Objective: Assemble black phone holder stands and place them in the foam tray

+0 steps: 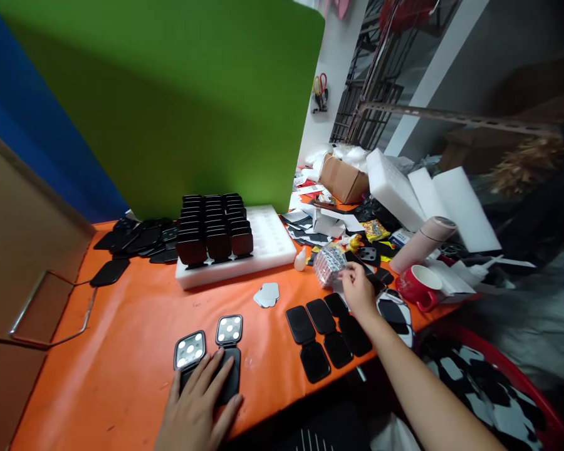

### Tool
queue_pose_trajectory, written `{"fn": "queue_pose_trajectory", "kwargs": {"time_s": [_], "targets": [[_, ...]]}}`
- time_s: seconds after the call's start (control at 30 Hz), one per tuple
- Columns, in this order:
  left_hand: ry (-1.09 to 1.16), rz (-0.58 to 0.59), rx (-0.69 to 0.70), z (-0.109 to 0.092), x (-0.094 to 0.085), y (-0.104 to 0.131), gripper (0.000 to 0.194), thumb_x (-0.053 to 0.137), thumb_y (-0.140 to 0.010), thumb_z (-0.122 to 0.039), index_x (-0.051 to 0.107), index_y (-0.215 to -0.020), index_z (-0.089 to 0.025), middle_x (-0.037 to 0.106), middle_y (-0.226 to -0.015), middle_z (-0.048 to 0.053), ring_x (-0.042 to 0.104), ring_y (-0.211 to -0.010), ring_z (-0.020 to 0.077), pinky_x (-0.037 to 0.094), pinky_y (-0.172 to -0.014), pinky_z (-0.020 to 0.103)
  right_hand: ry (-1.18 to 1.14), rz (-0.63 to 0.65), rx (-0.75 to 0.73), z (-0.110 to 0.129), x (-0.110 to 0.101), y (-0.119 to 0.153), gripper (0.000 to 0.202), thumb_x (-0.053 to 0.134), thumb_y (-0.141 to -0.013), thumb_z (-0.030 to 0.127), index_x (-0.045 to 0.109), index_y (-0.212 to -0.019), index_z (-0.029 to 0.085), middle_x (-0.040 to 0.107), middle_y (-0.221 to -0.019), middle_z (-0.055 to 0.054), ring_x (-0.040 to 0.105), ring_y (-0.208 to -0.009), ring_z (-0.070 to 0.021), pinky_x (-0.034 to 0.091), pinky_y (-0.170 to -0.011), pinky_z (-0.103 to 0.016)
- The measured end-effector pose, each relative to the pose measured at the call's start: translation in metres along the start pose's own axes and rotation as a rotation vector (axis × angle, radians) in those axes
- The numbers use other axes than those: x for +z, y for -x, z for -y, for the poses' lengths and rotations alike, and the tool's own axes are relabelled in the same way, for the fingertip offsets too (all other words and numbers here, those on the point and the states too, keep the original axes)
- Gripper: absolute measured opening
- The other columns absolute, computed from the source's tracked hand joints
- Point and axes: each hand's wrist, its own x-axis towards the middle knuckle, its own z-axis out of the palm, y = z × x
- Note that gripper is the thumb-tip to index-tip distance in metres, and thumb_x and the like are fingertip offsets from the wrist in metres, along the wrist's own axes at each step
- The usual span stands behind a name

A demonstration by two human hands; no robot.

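My left hand lies with its fingers spread over the lower black halves of two hinged cases. Their upper halves, one at the left and one beside it, carry several white dots on a grey face. My right hand is closed in a pinch at the edge of a clear-wrapped silvery bundle. Between the hands, several black hinged cases lie unfolded in a group near the table's front edge. Some white and grey flat pieces sit on the orange table.
Rows of black cases stand in a white foam block before a green panel. Black flat pieces lie back left. A small bottle, red mug and pink flask stand at the right.
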Motion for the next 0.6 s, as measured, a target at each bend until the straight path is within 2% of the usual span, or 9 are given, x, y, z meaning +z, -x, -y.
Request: {"fn": "queue_pose_trajectory", "kwargs": {"time_s": [0.07, 0.17, 0.23, 0.27, 0.33, 0.4, 0.43, 0.5, 0.6], "targets": [[0.004, -0.003, 0.002, 0.0, -0.001, 0.0, 0.052, 0.042, -0.082, -0.049, 0.034, -0.131, -0.033, 0.039, -0.137, -0.001, 0.035, -0.125, 0.0259, 0.011, -0.103, 0.052, -0.02, -0.066, 0.035, 0.003, 0.004, 0.004, 0.032, 0.033, -0.086, 0.028, 0.045, -0.112, 0.013, 0.064, -0.094, -0.011, 0.062, -0.081, -0.0182, 0.047, -0.07, -0.03], [0.012, -0.027, 0.015, 0.003, -0.002, 0.003, 0.051, 0.044, -0.082, -0.047, 0.036, -0.13, -0.032, 0.041, -0.135, 0.0, 0.038, -0.122, 0.0271, 0.014, -0.101, 0.054, -0.001, -0.165, 0.034, 0.008, -0.002, 0.014, 0.031, 0.036, -0.085, 0.032, 0.05, -0.105, 0.013, 0.058, -0.103, -0.014, 0.055, -0.098, -0.0219, 0.042, -0.084, -0.035], [0.019, -0.082, 0.027, 0.004, -0.001, 0.006, 0.047, 0.046, -0.081, -0.044, 0.041, -0.127, -0.033, 0.043, -0.134, 0.001, 0.039, -0.121, 0.0284, 0.017, -0.1, 0.056, 0.065, -0.15, 0.01, 0.007, -0.013, 0.026, 0.029, 0.037, -0.085, 0.034, 0.053, -0.1, 0.015, 0.056, -0.104, -0.014, 0.052, -0.1, -0.0232, 0.04, -0.086, -0.036], [0.03, -0.122, 0.033, 0.001, -0.001, 0.006, 0.044, 0.047, -0.081, -0.041, 0.044, -0.124, -0.033, 0.045, -0.133, 0.001, 0.039, -0.121, 0.0285, 0.018, -0.1, 0.056, 0.119, -0.082, 0.006, 0.004, -0.018, 0.033, 0.028, 0.037, -0.085, 0.035, 0.054, -0.097, 0.017, 0.057, -0.103, -0.012, 0.052, -0.098, -0.0234, 0.04, -0.084, -0.035], [0.091, -0.168, 0.081, -0.012, -0.002, 0.002, 0.038, 0.048, -0.082, -0.037, 0.049, -0.12, -0.032, 0.048, -0.13, 0.001, 0.041, -0.12, 0.0266, 0.024, -0.101, 0.053, 0.258, 0.152, 0.046, -0.005, -0.026, 0.048, 0.029, 0.038, -0.084, 0.04, 0.056, -0.093, 0.019, 0.058, -0.098, -0.01, 0.055, -0.093, -0.0243, 0.042, -0.078, -0.036], [0.201, -0.109, 0.171, -0.036, -0.005, -0.01, 0.036, 0.046, -0.083, -0.035, 0.048, -0.12, -0.032, 0.049, -0.128, 0.001, 0.043, -0.118, 0.0227, 0.031, -0.1, 0.046, 0.383, 0.399, 0.143, -0.014, -0.03, 0.058, 0.033, 0.042, -0.081, 0.046, 0.057, -0.092, 0.019, 0.058, -0.099, -0.011, 0.056, -0.092, -0.0268, 0.041, -0.074, -0.037], [0.263, -0.033, 0.223, -0.05, -0.007, -0.019, 0.037, 0.044, -0.084, -0.034, 0.046, -0.121, -0.033, 0.048, -0.129, 0.001, 0.043, -0.118, 0.0209, 0.035, -0.099, 0.043, 0.426, 0.484, 0.194, -0.017, -0.031, 0.06, 0.036, 0.044, -0.078, 0.049, 0.057, -0.093, 0.019, 0.058, -0.102, -0.011, 0.056, -0.092, -0.0281, 0.041, -0.073, -0.038], [0.359, 0.1, 0.295, -0.078, -0.009, -0.04, 0.04, 0.044, -0.084, -0.032, 0.043, -0.124, -0.032, 0.043, -0.134, 0.0, 0.041, -0.12, 0.0208, 0.037, -0.099, 0.042, 0.465, 0.593, 0.272, -0.021, -0.031, 0.061, 0.041, 0.048, -0.074, 0.054, 0.055, -0.093, 0.019, 0.058, -0.102, -0.012, 0.057, -0.091, -0.0295, 0.041, -0.07, -0.037], [0.436, 0.176, 0.321, -0.108, -0.006, -0.066, 0.043, 0.048, -0.081, -0.029, 0.043, -0.123, -0.03, 0.041, -0.135, 0.001, 0.04, -0.12, 0.023, 0.034, -0.101, 0.044, 0.418, 0.667, 0.336, -0.021, -0.03, 0.055, 0.043, 0.054, -0.066, 0.058, 0.055, -0.083, 0.019, 0.063, -0.092, -0.011, 0.058, -0.085, -0.0296, 0.039, -0.065, -0.035]]}}
